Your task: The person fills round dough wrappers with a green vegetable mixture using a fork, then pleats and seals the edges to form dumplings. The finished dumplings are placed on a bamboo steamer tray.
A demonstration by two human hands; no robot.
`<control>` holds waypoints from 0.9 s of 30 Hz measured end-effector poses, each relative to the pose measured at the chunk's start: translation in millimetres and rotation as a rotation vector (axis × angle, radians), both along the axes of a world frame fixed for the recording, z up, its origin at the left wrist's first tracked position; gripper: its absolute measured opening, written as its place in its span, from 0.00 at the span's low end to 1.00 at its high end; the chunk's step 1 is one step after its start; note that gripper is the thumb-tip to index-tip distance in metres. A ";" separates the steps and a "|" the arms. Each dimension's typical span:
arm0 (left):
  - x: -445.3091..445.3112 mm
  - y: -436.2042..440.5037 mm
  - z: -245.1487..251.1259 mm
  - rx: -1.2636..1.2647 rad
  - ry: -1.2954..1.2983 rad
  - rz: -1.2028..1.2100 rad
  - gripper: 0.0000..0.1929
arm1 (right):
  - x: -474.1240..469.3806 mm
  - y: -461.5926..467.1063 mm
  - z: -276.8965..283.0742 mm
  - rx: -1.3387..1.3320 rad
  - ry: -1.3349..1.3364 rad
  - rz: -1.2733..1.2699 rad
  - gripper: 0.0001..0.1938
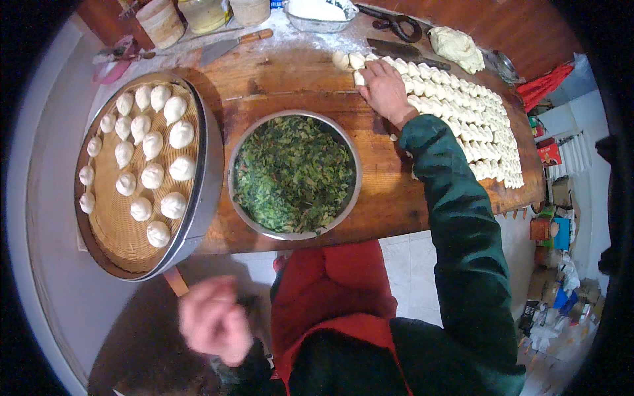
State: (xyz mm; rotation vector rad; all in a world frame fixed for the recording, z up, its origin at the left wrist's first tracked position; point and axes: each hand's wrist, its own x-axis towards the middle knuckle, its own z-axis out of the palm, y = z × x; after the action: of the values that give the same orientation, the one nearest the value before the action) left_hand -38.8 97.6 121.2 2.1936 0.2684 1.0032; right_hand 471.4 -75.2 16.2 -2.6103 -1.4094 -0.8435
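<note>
My right hand (385, 90) rests on the near-left end of the rows of small dough pieces (465, 114) on the wooden table (391, 208); its fingertips touch pieces there, and whether it grips one is hidden. My left hand (215, 317) is blurred, in front of the table edge below the steamer, its fingers curled; what it may hold cannot be made out. A steel bowl of chopped greens (297, 173) stands at the middle. To its left is a round steamer (210, 163) with a woven mat (106, 218), bearing several pleated white buns (152, 176).
Along the back are a cleaver-like scraper with a wooden handle (255, 35), a bowl of flour (317, 12), several jars (159, 24), black scissors (406, 27), a dark flat blade (394, 48) and a dough lump (455, 48). Boxes and bags crowd the right side.
</note>
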 end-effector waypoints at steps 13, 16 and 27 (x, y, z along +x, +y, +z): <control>20.6 -84.0 -100.9 -0.495 0.315 -0.463 0.10 | -93.8 -83.7 39.7 0.122 0.721 -0.088 0.12; 21.6 -90.4 -105.0 -0.487 0.325 -0.530 0.10 | -160.5 -87.5 49.7 0.141 0.983 -0.140 0.08; 36.3 -110.3 -101.0 -0.443 0.238 -0.598 0.11 | -228.9 -100.9 0.4 -0.121 0.804 0.075 0.33</control>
State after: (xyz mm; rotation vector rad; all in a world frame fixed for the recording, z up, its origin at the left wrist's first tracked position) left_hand -2.6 -12.6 20.2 1.8088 -0.0621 0.3130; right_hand 242.5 -176.1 16.6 -2.4740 -1.2961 0.3073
